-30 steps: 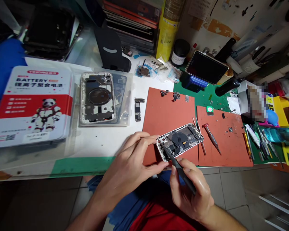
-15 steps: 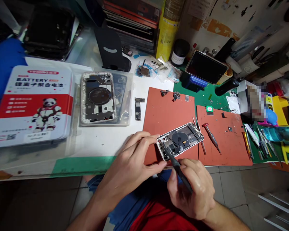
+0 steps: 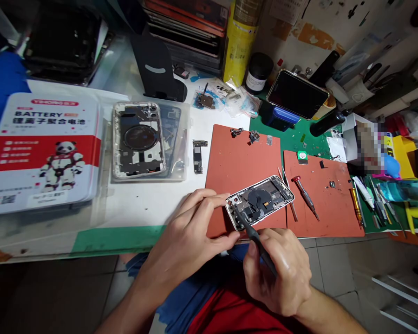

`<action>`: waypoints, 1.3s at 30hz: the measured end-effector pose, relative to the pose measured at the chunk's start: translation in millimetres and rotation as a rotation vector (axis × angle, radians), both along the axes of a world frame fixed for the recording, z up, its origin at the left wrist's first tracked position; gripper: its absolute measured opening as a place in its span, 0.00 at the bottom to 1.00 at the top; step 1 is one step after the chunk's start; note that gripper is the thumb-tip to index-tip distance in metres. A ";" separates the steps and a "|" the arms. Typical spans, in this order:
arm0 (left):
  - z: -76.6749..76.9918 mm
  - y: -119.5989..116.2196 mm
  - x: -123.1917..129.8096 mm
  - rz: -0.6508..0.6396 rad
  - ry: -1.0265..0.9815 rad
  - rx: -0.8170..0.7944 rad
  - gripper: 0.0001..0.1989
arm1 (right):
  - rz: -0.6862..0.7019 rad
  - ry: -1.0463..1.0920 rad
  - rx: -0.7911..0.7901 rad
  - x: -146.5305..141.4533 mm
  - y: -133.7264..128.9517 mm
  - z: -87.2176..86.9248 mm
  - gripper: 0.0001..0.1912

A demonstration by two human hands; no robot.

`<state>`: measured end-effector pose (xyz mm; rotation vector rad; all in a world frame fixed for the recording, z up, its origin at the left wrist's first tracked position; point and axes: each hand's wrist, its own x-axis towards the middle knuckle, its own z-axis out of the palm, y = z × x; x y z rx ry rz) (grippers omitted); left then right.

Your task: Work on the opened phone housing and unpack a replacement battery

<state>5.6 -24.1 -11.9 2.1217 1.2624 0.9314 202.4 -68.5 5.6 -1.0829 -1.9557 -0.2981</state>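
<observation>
Head view shows an opened phone (image 3: pixel 259 204) at the near edge of the left red mat (image 3: pixel 244 157), set at a slant, its right end reaching the gap between the two mats. Lying close to the person, it seems placed for both hands to work from the near side. The left hand (image 3: pixel 188 234) has it by its left end, fingertips at the far corner and thumb at the near one, a narrow hold that probably stops the light frame from sliding or turning. The right hand (image 3: pixel 280 269) is closed around a dark tool (image 3: pixel 253 234) like a thick pen, tip slanting far and left into the phone's left end; whether the tip touches a part is too small to tell. That low grip likely gives fine control. The left forearm comes in from the near left with the wrist fairly straight, while the right forearm rises from the near right, its hand just off the surface's near edge. Small metal parts (image 3: pixel 254 136) sit along the mat's far edge, apparently out of the hands' way. A red-topped screwdriver (image 3: pixel 306 197) lies on the right mat (image 3: pixel 323 225), within easy reach of the right hand.
</observation>
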 end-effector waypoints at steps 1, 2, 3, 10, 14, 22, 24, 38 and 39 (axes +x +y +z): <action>-0.2 0.0 0.0 -0.002 -0.001 -0.002 0.25 | 0.005 -0.007 -0.010 -0.1 -0.1 0.1 0.09; -0.5 0.1 0.1 -0.003 -0.002 -0.003 0.25 | 0.017 -0.018 -0.017 -0.3 -0.1 0.3 0.09; -0.7 0.3 0.2 -0.002 -0.003 -0.006 0.25 | 0.025 -0.024 -0.024 -0.5 -0.1 0.5 0.09; 0.1 1.4 1.1 -0.005 0.001 -0.020 0.24 | 0.008 -0.036 0.003 -1.3 2.3 1.5 0.07; 0.7 1.8 1.9 -0.002 0.000 -0.014 0.24 | -0.031 -0.017 -0.001 -0.5 2.2 0.0 0.08; 0.5 1.2 1.3 0.007 0.014 -0.030 0.25 | 0.017 -0.027 -0.029 1.4 1.3 0.0 0.09; 0.3 0.9 1.2 0.009 0.016 -0.033 0.25 | 0.017 -0.022 -0.037 1.3 1.0 -0.1 0.09; 1.5 0.5 1.7 0.016 0.008 -0.039 0.25 | 0.006 -0.032 -0.021 0.9 3.0 3.4 0.10; 1.2 0.6 1.7 0.017 0.008 -0.041 0.25 | -0.007 -0.017 -0.010 0.7 3.2 2.7 0.11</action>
